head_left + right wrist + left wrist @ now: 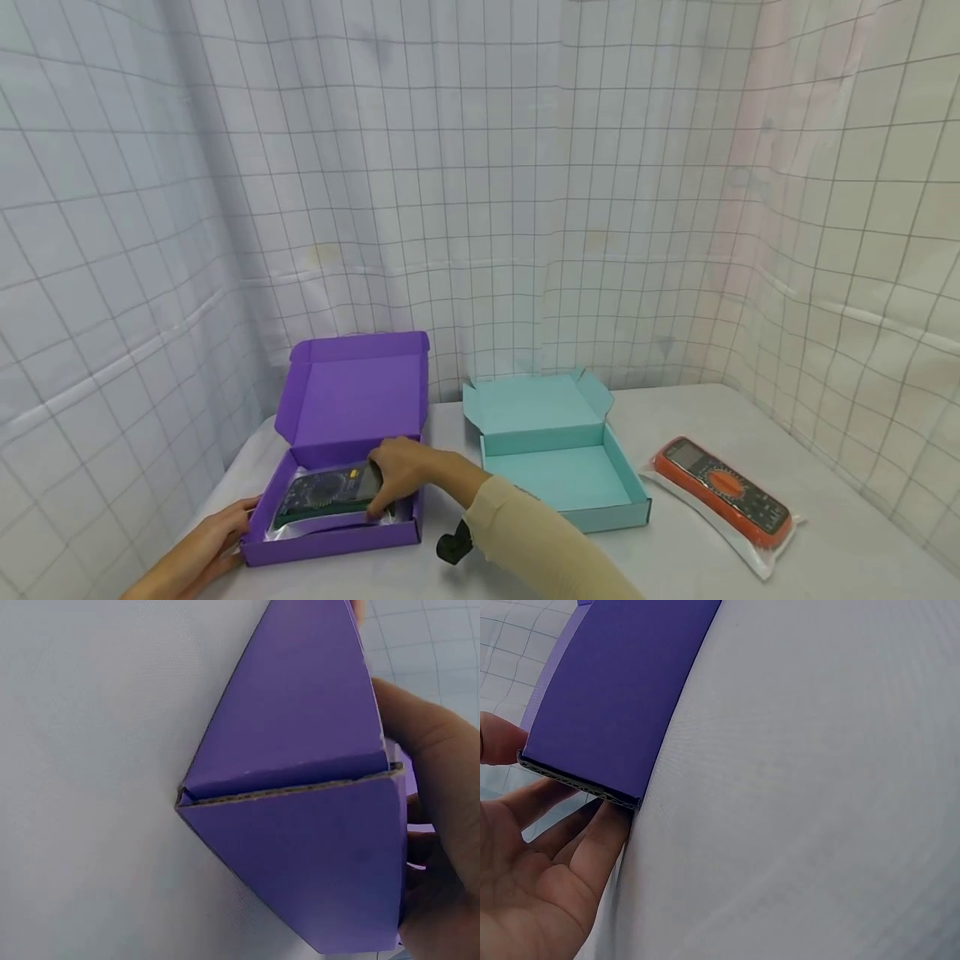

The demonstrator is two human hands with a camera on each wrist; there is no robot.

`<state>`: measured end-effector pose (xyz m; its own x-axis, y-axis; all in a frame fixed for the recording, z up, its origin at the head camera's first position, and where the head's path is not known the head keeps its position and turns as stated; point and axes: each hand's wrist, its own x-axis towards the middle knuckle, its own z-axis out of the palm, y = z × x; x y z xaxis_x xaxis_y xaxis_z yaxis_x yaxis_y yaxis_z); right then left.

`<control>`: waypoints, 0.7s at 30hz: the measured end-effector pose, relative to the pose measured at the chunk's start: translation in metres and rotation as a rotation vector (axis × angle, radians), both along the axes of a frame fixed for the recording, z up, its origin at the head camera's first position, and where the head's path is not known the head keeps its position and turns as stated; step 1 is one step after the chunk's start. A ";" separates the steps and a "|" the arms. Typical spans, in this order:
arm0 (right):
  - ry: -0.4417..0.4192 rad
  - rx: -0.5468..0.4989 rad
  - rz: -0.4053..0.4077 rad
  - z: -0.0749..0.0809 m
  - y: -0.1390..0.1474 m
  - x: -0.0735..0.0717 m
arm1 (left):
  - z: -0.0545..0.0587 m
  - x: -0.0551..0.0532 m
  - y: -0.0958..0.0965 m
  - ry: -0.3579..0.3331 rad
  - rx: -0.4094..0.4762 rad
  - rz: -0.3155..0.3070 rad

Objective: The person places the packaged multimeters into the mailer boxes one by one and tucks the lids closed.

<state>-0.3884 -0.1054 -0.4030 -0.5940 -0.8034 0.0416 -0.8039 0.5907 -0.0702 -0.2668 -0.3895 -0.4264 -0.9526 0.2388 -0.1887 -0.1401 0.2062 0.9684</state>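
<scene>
A dark multimeter [318, 493] with a green edge, wrapped in clear plastic, lies in the open purple box [337, 546]. My right hand [405, 473] grips its right end, thumb at the near side and fingers over the far side. At the box's left end is my left hand [217, 537], thumb over the rim and fingers against the outer wall. The left wrist view shows these fingers [592, 847] at the corner of the box. In the right wrist view the purple box wall [300, 855] hides the multimeter and the right fingertips.
Right of the purple box stands an open turquoise box [555, 479], its lid tilted back. Farther right lies an orange multimeter [723, 492] in a clear bag on the white table [690, 408]. A black device [453, 546] is beside the right wrist. Gridded curtains surround the table.
</scene>
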 end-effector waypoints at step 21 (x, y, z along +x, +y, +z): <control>-0.257 0.083 -0.011 0.022 0.011 -0.002 | 0.001 0.001 -0.003 -0.015 0.034 0.002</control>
<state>-0.3904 -0.0944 -0.3813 -0.5855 -0.7910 -0.1773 -0.7591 0.6118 -0.2226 -0.2659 -0.3923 -0.4256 -0.9501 0.2436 -0.1950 -0.1552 0.1732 0.9726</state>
